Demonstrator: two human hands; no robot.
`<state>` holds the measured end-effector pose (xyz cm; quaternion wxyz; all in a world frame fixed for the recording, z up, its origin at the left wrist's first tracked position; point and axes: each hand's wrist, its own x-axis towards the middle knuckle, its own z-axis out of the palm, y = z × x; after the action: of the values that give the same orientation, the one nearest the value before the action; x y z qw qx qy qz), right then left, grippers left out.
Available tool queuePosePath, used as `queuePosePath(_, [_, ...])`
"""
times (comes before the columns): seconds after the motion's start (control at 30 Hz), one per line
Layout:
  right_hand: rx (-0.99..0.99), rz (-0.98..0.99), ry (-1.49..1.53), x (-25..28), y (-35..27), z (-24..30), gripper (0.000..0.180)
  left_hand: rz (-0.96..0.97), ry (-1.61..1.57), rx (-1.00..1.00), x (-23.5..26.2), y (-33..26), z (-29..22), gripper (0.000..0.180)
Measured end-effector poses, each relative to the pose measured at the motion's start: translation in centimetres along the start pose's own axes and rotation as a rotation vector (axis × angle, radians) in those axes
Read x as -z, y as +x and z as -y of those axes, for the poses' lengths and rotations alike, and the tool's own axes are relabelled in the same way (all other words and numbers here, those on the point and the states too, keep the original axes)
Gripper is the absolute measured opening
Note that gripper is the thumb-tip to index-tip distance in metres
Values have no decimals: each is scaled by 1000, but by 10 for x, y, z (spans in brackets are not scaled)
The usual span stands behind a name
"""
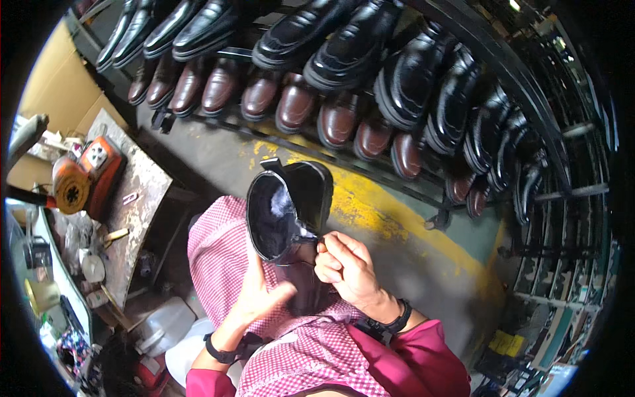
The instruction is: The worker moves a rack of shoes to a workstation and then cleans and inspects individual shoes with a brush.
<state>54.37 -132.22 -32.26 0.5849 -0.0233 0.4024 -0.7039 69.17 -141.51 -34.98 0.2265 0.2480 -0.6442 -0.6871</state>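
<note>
A rack [463, 40] of black and brown shoes [337, 119] spans the top. Below it, a black boot [288, 212] rests on the checked lap [218, 258], the left hand [261, 294] cupping its shaft, the right hand [347, 264] pinching its opening edge.

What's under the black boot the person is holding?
Under the black boot lies a pink checked cloth over the lap. The left hand supports it below; the boot covers whatever lies directly beneath it.

Left hand [259, 293]: cradles the black boot [289, 218] from below.
Right hand [348, 264]: pinches the boot's opening edge.
Rack [423, 192]: rows of brown and black shoes.
</note>
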Motion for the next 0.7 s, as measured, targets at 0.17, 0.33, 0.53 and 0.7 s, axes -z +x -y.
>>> queuePosePath(0.17, [-45, 151, 3, -27, 6, -6, 21, -105, 237, 103, 16, -6, -17, 73])
queuePosePath(0.33, [13, 199, -304, -18, 17, -18, 20, -147, 461, 12, 34, 1, -50, 71])
queuePosePath(0.53, [38, 130, -556, -4, 35, -62, 15, -244, 1096, -276, 33, 11, -34, 38])
queuePosePath(0.7, [208, 181, -811, 6, 45, -70, 18, -228, 974, -382, 45, 28, -10, 14])
